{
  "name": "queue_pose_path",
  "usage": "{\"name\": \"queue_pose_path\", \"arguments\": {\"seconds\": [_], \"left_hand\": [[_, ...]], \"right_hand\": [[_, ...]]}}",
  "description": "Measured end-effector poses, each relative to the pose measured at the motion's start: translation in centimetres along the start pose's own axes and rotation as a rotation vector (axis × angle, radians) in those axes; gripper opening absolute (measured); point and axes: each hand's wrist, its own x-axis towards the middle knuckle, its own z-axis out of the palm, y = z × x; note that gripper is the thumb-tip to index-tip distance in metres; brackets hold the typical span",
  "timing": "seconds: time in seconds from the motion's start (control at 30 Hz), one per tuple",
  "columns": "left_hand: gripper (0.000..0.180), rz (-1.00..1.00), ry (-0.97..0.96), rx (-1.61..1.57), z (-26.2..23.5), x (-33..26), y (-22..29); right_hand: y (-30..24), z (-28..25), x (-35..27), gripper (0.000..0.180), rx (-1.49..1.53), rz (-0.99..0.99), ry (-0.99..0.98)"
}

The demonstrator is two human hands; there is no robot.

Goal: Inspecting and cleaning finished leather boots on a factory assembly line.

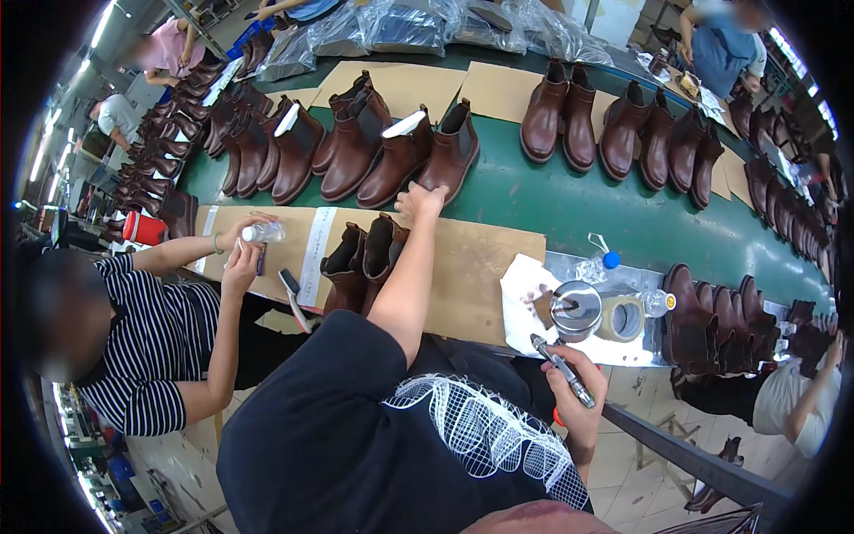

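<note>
My left hand [421,202] reaches over the bench, its fingers closed around the toe of a brown leather ankle boot [452,149] with dark elastic sides. That boot stands upright at the end of a row, beside another ankle boot [398,160] with white paper in its top. Near my body, my right hand [580,392] is wrapped around a silver pen-shaped tool [566,370], whose tip points up and left. Just past the tip are a round metal cup [576,311] with dark content and a stained white cloth [525,285].
A tape roll [621,319] and a clear bottle [656,303] stand right of the cup. Brown boots [345,267] stand beside my left forearm, near a brush [292,294]. On my left, a person in a striped top [165,311] holds a clear bottle [264,232]. More boots [658,133] line the green bench.
</note>
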Motion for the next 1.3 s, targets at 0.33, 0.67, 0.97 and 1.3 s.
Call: {"name": "queue_pose_path", "arguments": {"seconds": [0.33, 0.67, 0.97, 1.3], "left_hand": [[0.076, 0.033, -0.251, -0.144, 2.6, 1.9, 3.5], [0.068, 0.149, -0.705, -1.058, 0.3, -5.6, 3.8], [0.086, 0.194, -1.558, -1.681, -12.9, -14.2, 4.9], [0.087, 0.084, -1.805, -1.586, -9.2, -14.1, 1.4]], "right_hand": [[-0.4, 0.9, -1.0, 0.026, -0.059, -0.027, 0.014], [-1.6, -0.5, -1.5, 0.025, 0.012, -0.024, 0.106], [-1.1, -2.5, -2.3, 0.028, 0.092, -0.07, 0.279], [-2.2, -1.4, -2.1, 0.028, 0.017, -0.156, 0.213]]}}
